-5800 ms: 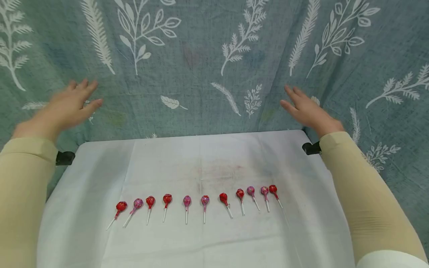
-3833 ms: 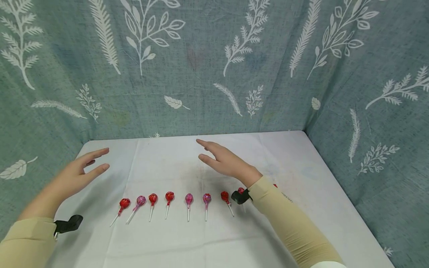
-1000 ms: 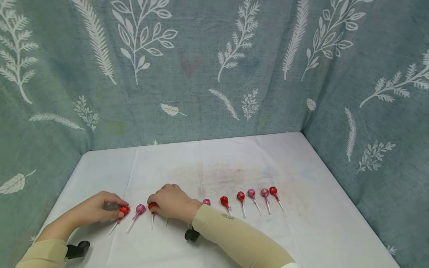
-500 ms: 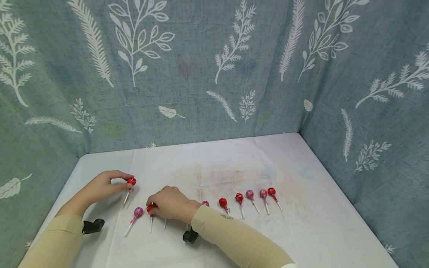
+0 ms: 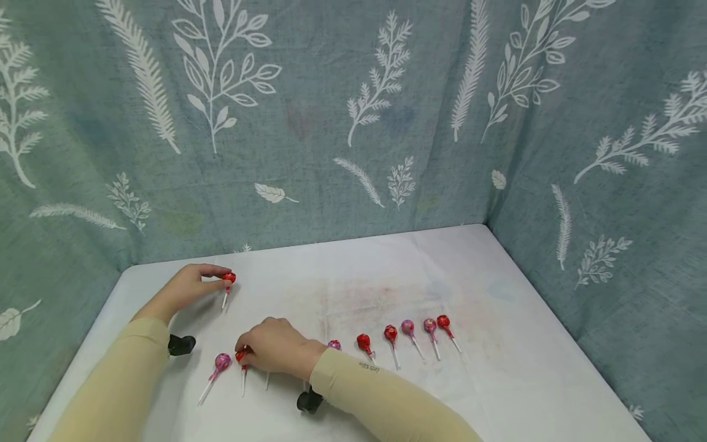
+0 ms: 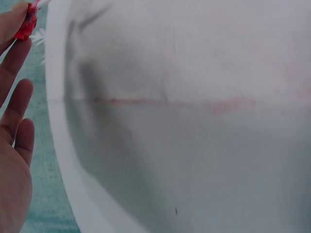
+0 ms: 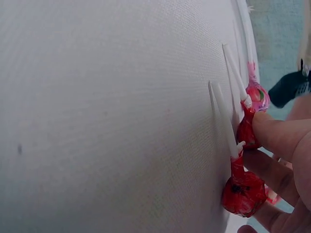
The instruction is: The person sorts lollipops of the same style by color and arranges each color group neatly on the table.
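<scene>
My left hand (image 5: 216, 277) pinches the head of a red lollipop (image 5: 228, 278) and holds it just over the far left of the white table (image 5: 386, 270), stick hanging down. The left wrist view shows that red head (image 6: 26, 22) between my fingers (image 6: 14, 97). My right hand (image 5: 247, 347) is curled over the row, its fingertip (image 7: 277, 136) on a second red lollipop (image 7: 246, 131); a third red lollipop (image 7: 245, 191) lies under the fingers. A pink lollipop (image 5: 222, 361) lies just left of that hand.
Right of my hand the row goes on with several red and pink lollipops, from a pink one (image 5: 334, 344) to a red one (image 5: 442, 321). A leaf-print curtain (image 5: 331, 123) closes off the back and both sides. Black wrist clips (image 5: 181, 344) sit on both forearms.
My left hand picked the leftmost red lollipop out of the row and carried it up and away toward the far left. My right hand stayed on the lollipops near the row's left end.
</scene>
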Tool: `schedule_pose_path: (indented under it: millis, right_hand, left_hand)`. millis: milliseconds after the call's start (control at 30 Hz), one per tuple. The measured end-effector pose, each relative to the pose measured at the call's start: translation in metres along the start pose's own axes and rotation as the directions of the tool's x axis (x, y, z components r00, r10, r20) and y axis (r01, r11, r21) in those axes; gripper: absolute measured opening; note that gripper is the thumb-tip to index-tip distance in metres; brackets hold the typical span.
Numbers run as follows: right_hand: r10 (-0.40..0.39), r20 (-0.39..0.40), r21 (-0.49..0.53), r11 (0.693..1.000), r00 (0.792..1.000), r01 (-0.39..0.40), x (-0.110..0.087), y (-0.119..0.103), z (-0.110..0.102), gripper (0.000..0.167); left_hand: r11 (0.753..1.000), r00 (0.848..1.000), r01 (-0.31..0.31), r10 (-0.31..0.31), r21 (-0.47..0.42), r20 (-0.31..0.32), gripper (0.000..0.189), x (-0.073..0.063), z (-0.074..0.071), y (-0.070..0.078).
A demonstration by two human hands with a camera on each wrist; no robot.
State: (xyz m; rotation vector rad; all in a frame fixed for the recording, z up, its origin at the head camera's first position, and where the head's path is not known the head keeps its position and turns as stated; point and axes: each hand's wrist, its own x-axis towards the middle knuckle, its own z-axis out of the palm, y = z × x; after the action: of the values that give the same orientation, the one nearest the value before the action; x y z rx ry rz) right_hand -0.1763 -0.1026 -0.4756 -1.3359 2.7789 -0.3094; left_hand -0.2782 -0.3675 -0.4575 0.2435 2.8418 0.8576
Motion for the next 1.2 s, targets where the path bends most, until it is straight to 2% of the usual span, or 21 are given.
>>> schedule_pose_path:
  millis: [100, 367, 633, 867, 1033, 1200]
  right_hand:
    - [0.001, 0.005, -0.011, 1.0, 1.0, -0.001, 0.001, -0.003, 0.0, 0.018]
    - [0.009, 0.035, 0.016, 1.0, 0.999, -0.01, 0.003, -0.005, 0.001, 0.018]
    - [0.019, 0.041, 0.03, 0.999, 0.999, -0.021, 0.006, -0.004, 0.0, 0.019]
    - [0.013, 0.064, 0.087, 0.996, 0.998, -0.019, 0.01, -0.004, -0.002, 0.019]
    - [0.07, 0.065, 0.138, 0.987, 0.995, -0.078, 0.01, 0.006, -0.01, 0.016]
    - [0.112, 0.061, 0.199, 0.972, 0.992, -0.122, 0.014, 0.021, -0.022, 0.016]
  left_hand:
    - [1.0, 1.0, 0.006, -0.007, -0.009, -0.004, 0.057, 0.006, 0.004, -0.004]
    - [0.997, 0.997, 0.073, -0.072, -0.033, 0.015, 0.061, 0.02, 0.015, -0.014]
    - [0.999, 0.999, 0.038, -0.038, -0.032, 0.005, 0.058, 0.019, 0.014, -0.018]
    - [0.999, 0.999, 0.046, -0.046, -0.014, -0.002, 0.058, 0.016, 0.012, -0.021]
    - [0.999, 1.0, 0.025, -0.025, -0.028, 0.001, 0.059, 0.017, 0.017, -0.016]
    - [0.998, 0.999, 0.054, -0.054, -0.039, -0.002, 0.058, 0.021, 0.023, -0.013]
